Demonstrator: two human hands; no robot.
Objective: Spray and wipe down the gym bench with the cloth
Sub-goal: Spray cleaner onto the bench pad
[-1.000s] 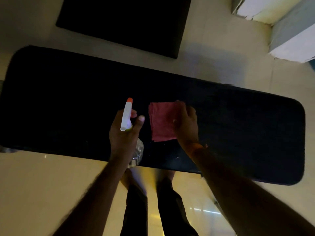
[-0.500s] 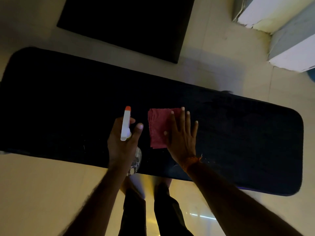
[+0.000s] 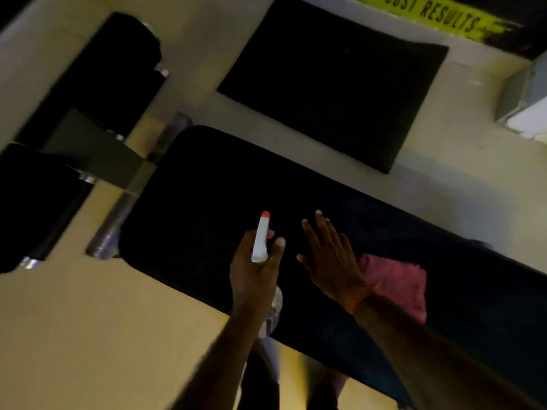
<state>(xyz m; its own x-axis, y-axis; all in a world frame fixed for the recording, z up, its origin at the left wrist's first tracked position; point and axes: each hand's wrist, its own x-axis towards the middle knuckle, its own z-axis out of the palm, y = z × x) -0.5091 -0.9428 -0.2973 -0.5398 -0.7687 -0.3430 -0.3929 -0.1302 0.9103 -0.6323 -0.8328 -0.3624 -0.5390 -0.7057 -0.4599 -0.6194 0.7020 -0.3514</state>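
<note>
The black padded gym bench (image 3: 207,184) runs from the middle left down to the lower right. My left hand (image 3: 256,270) grips a clear spray bottle (image 3: 260,238) with a white head and an orange nozzle tip, held over the bench's near edge. My right hand (image 3: 328,255) is spread flat over the pad with straight fingers and holds nothing. The red cloth (image 3: 396,284) lies folded on the bench just right of my right wrist, apart from the fingers.
A black floor mat (image 3: 334,81) lies beyond the bench. At the left are the bench's grey frame (image 3: 97,155), a metal bar (image 3: 118,220) and black roller pads (image 3: 97,69). A yellow strip with lettering (image 3: 429,13) and a white block (image 3: 527,110) sit far right.
My right hand left the cloth and moved left across the pad. The cloth stays behind, to its right. The view swung left and shows the bench's end and frame.
</note>
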